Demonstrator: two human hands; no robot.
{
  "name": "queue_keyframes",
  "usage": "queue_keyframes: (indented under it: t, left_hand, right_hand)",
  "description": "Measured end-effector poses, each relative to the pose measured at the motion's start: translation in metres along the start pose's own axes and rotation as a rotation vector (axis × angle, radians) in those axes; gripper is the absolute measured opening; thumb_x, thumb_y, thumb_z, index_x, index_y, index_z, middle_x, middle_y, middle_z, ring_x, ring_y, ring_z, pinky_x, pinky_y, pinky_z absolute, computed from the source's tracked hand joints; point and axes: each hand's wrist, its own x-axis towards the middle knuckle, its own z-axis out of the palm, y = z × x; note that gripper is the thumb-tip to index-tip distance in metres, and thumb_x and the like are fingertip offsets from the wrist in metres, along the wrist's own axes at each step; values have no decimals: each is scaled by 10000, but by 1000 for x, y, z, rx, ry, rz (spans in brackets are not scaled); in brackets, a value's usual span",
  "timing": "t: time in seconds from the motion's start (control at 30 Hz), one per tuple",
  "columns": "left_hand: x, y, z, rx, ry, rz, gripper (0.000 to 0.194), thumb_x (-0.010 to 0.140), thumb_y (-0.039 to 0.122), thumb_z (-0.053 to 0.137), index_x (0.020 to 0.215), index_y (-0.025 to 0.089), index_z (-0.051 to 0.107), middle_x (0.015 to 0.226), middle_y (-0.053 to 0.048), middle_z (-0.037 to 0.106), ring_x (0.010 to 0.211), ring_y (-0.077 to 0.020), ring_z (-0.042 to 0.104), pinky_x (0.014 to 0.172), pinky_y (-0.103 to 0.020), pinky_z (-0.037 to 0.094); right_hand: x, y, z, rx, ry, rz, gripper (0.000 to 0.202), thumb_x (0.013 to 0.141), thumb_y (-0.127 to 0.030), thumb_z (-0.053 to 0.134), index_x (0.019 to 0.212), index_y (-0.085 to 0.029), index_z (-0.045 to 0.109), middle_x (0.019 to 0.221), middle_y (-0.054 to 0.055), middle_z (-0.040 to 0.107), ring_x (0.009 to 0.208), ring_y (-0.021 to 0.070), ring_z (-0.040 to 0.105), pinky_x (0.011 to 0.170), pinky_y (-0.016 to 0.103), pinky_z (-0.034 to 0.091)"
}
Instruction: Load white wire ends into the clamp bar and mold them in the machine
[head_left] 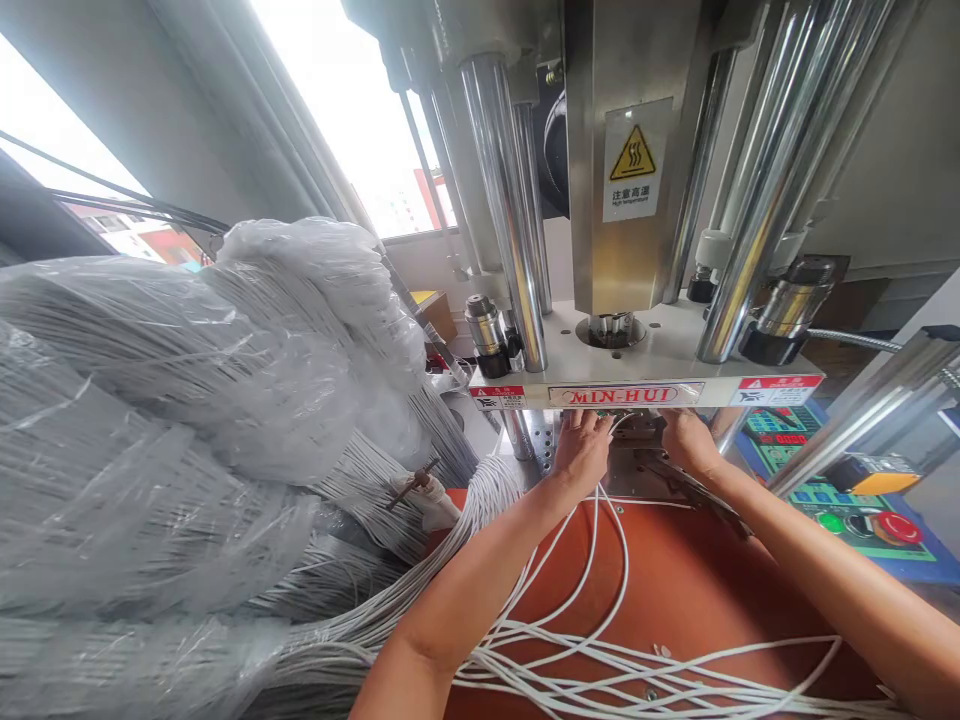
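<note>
Beneath the front plate (637,390) of a press marked MIN-HUI, both hands reach to a metal mold (636,425). My left hand (583,447) is at the mold's left side, fingers bent and close together around a white cable (621,424); its fingertips are partly hidden by the plate. My right hand (690,443) is curled at the mold's right end, beside a dark metal bar (697,490). What lies inside its fingers is hidden. Several loose white cables (595,540) run from under my left hand down over the orange-brown work surface (675,570).
Plastic-wrapped bundles of grey-white cable (187,420) are piled at left. A rusty clamp (412,484) stands beside them. Above the mold hangs a metal barrel (622,200) with a high-temperature label, between chrome columns (501,200). A control panel with a red stop button (898,528) is at right.
</note>
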Motion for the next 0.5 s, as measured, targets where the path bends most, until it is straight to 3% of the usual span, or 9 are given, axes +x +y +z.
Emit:
queue_keyframes:
  t: [0.13,0.3,0.5]
  left_hand:
    - [12,11,15,-26,-20,-2,348,859,336,632,1170,190,579,1093,-78,585,1109,-263,472,933,-398,455]
    - [26,14,30,-46,-57,-23,308,859,158,580,1161,202,623,1064,-65,624,1060,-247,518,934,-377,453]
    - [32,9,37,-50,-115,-10,344,838,58,510,1105,200,676,998,-76,636,989,-225,557,912,-357,472]
  right_hand:
    - [-6,1,-5,-14,-41,1,447,720,-62,427,1068,-145,695,1084,138,685,1016,245,597,872,312,460]
    - [-6,-5,-2,2,-82,-10,404,728,-79,441,1003,-166,724,1035,124,692,1016,245,577,880,311,439]
    - [-11,-5,4,53,-108,-25,446,731,-73,446,1072,-184,712,1187,133,652,1139,277,529,969,377,399]
